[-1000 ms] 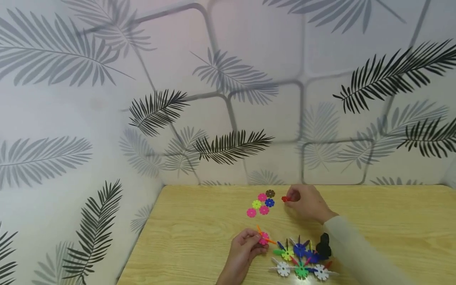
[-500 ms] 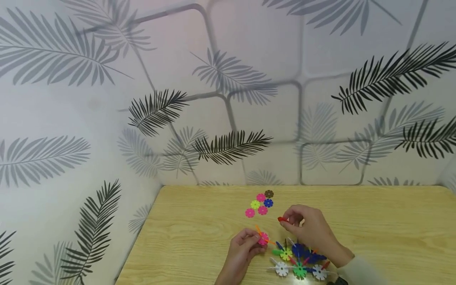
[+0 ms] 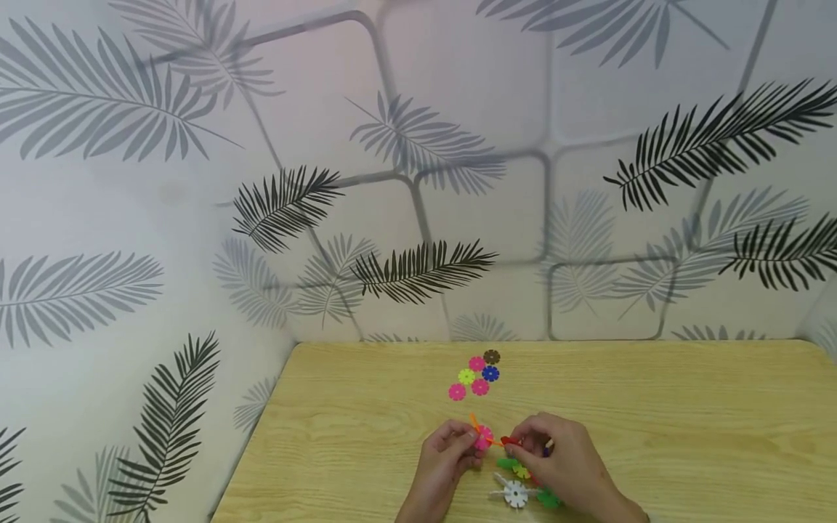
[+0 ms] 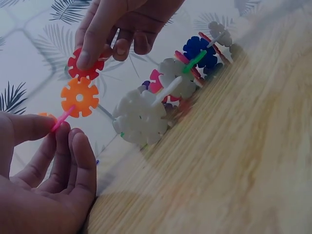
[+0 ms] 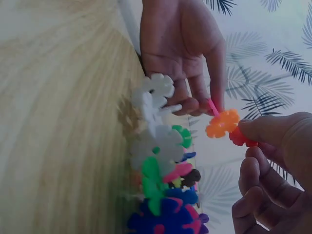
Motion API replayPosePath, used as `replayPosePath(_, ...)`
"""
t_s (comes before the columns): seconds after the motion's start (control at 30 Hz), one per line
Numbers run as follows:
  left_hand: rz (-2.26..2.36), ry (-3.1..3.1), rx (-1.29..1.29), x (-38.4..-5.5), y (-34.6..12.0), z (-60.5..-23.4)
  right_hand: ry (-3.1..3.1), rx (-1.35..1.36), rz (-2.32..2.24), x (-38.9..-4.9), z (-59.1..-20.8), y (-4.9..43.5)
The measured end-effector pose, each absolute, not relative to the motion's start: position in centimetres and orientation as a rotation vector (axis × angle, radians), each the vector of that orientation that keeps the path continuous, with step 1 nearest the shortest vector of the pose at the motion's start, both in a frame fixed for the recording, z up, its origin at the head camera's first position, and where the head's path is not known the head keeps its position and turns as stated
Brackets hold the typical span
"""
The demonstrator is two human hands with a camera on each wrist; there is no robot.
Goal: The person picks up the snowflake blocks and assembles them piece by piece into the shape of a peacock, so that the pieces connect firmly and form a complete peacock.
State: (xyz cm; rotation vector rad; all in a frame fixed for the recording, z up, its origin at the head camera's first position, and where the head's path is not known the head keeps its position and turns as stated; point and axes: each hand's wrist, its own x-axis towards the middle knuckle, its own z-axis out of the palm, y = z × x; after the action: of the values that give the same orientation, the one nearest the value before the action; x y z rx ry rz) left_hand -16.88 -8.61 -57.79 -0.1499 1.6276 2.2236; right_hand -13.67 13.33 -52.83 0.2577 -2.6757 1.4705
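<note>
Between the thumb and fingers of my left hand is a pink notched disc, with orange discs slotted into it. My right hand pinches a red notched disc. In the left wrist view, the red disc meets the upper edge of one orange disc; I cannot tell whether their slots are joined. Beside and below the hands stands a build of interlocked discs, with a white disc and a green disc showing. The right hand hides much of it in the head view.
Several loose discs lie flat on the wooden table beyond the hands, among them a yellow disc, a blue disc and a brown disc. A leaf-patterned wall rises behind the table's back edge.
My right hand has come from the back of the table toward me with the red disc, up to the orange disc. My left hand has stayed almost still.
</note>
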Motion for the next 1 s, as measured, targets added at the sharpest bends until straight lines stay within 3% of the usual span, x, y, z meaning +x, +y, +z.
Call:
replayPosePath(0.37,2.262,1.691,-0.299,-16.7,-7.8,-57.6,-2.688,0.083,1.494,-12.5,-53.2,12.4)
replayPosePath(1.0,2.294,1.695,-0.297,-15.3,-5.8,-56.4,-2.695,0.17,1.535,-12.4,-53.3,11.9)
